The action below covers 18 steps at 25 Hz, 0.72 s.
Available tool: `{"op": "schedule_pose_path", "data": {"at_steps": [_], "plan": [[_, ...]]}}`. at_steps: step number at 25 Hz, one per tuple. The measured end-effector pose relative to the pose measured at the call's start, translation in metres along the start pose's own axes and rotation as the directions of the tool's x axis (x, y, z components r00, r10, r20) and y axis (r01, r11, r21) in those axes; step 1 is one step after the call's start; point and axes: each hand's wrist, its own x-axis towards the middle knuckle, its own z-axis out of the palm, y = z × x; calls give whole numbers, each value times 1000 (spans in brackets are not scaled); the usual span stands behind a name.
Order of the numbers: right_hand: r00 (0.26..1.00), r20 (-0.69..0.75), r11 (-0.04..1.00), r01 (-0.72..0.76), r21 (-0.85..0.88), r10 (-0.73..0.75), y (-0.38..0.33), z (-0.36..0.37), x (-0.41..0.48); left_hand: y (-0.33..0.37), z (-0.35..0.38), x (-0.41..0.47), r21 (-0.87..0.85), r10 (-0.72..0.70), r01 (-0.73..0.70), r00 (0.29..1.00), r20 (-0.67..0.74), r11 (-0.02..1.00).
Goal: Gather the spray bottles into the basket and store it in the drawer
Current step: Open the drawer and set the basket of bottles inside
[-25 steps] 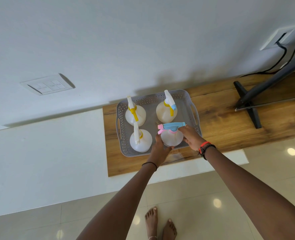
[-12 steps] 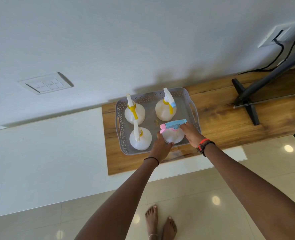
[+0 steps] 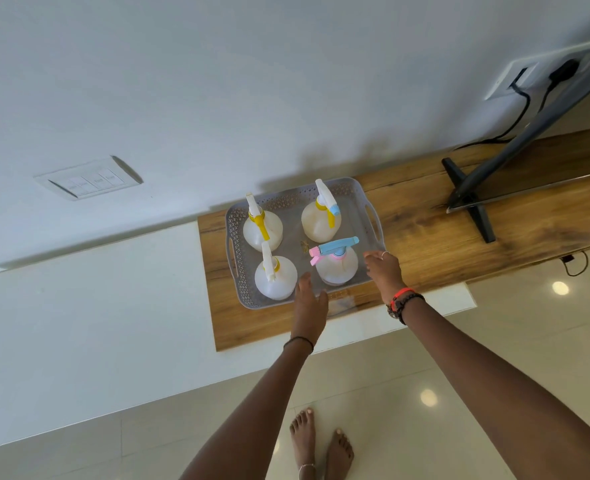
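Observation:
A grey perforated basket stands on a wooden shelf top against the wall. Several translucent spray bottles stand upright in it: two with white-and-yellow heads, one with a white, yellow and blue head, one with a blue-and-pink head at the near right. My left hand hovers at the basket's near rim, fingers apart, holding nothing. My right hand is beside the blue-and-pink bottle at the near right corner, open and just off it.
A TV on a black stand occupies the shelf's right part, with cables running to a wall socket. A switch plate is on the wall at left. A white cabinet top lies left of the shelf. My bare feet stand on the tiled floor.
Both hands held the blue-and-pink bottle and set it down in the basket's near right corner. Now they have let go and drawn slightly apart.

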Motion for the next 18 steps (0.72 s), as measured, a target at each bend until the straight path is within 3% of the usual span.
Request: {"op": "schedule_pose_path", "data": {"at_steps": [5, 11, 14, 18], "plan": [[995, -94, 990, -17, 140, 30, 25, -15, -35, -26, 1, -61, -141, 13, -41, 980, -199, 989], [992, -60, 975, -96, 200, 110, 68, -42, -62, -59, 16, -116, -397, -353, 223, 888, -294, 891], [991, -29, 971, -123, 203, 131, 92, -61, -71, -78, 26, -134, -558, -570, 361, 780, -258, 747], [987, 5, 960, -156, 231, 159, 121, -86, -78, -101, 39, -146, -749, -745, 441, 658, -104, 494]]}}
